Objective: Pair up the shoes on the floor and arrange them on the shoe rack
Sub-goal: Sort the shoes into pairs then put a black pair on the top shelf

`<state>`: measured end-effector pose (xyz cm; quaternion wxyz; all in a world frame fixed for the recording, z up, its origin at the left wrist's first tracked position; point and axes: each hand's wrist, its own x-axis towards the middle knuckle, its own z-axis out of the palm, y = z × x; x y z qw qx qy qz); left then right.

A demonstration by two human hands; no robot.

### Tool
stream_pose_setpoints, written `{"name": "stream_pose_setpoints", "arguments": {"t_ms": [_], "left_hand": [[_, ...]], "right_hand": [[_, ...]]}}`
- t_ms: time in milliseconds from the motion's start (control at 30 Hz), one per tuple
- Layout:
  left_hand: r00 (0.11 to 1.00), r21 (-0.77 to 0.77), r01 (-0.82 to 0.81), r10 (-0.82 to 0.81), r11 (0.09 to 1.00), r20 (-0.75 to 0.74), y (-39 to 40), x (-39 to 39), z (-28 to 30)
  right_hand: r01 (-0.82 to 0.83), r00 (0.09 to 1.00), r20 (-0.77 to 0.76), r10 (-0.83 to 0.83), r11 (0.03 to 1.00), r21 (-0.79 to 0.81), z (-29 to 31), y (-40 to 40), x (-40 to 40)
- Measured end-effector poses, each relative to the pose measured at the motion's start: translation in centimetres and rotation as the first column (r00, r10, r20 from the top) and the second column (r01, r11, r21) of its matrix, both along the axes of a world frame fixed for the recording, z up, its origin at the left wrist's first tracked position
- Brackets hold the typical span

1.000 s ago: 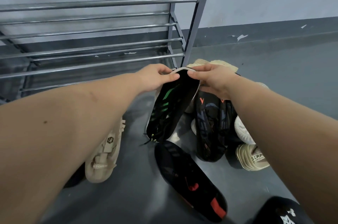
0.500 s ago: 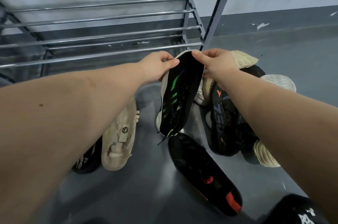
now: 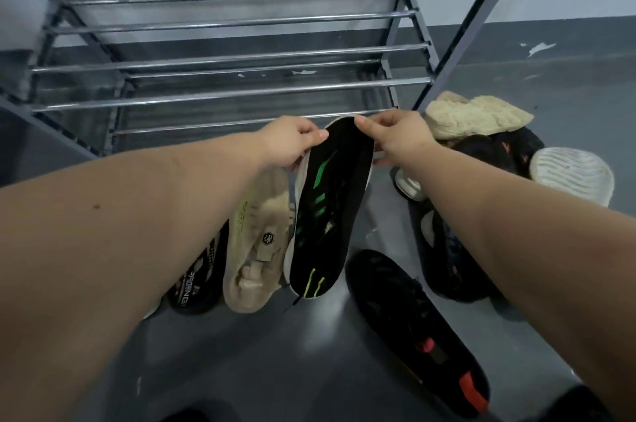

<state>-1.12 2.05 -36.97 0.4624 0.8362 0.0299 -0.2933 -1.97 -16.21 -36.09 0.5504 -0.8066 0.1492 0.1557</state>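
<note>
Both hands, left (image 3: 292, 142) and right (image 3: 395, 135), pinch one shoe (image 3: 330, 208) hanging lengthwise just before the rack (image 3: 241, 94).

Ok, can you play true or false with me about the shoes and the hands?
1. Both hands, left hand and right hand, hold the black shoe with green stripes. True.
2. The shoe rack is full of shoes. False: no shoes sit on its bars.
3. A beige shoe lies on the floor under the left arm. True.
4. The black shoe with red marks is held in the air. False: it lies on the floor.
</note>
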Motion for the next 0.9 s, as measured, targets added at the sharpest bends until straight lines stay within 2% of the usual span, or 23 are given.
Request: {"name": "stream_pose_setpoints", "arguments": {"t_ms": [200,367,467,600,700,800,867,900], "left_hand": [[0.988,0.073,0.052,-0.041,0.996,-0.151,1.1,-1.1,-2.5],[0.947,0.069,0.113,-0.086,0.991,-0.309,1.6,-1.5,-3.8],[0.934,0.08,0.12,-0.085,0.99,-0.346,1.9,-1.3,-4.0],[0.949,0.161,0.156,-0.102,0.975,-0.299,2.2,-0.8,-4.3],[0.967,0.219,0.124,-0.068,0.968,-0.245,2.6,-0.1,-4.2],[0.985,0.352,0.151,-0.111,0.924,-0.13,3.2,0.5,-3.6],[0.982,0.411,0.186,-0.176,0.892,-0.064,3.2,0.4,-3.1],[0.973,0.443,0.221,-0.228,0.869,-0.039,2.9,0.2,-2.8]], "right_hand": [[-0.07,0.978,-0.2,0.062,0.997,-0.031,-2.4,0.9,-1.3],[-0.139,0.954,-0.278,0.108,0.986,-0.093,-3.4,1.6,-1.4],[-0.157,0.946,-0.301,0.121,0.983,-0.098,-3.6,2.2,-1.3],[-0.191,0.945,-0.29,0.154,0.976,-0.104,-4.1,2.5,-1.1],[-0.319,0.909,-0.315,0.274,0.943,-0.099,-3.9,2.6,-1.3],[-0.394,0.879,-0.327,0.348,0.915,-0.086,-3.6,2.3,-1.4],[-0.48,0.848,-0.337,0.409,0.863,-0.161,-3.1,1.7,-1.6],[-0.547,0.819,-0.353,0.452,0.8,-0.245,-2.9,1.3,-1.7]]}}
